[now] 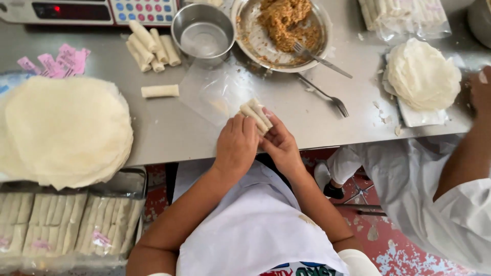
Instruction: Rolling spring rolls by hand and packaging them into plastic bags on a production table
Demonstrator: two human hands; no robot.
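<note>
Both hands are coming together at the table edge. The left hand (236, 144) and the right hand (281, 145) are pinching two small rolled wraps (257, 115) between their fingers. Just past them a clear plastic sheet (212, 92) is lying on the steel table (174, 130). A big stack of round wrappers (64, 130) is sitting far left.

Two pale rolled spring rolls (257, 115), side by side, tilted, at table edge
</note>
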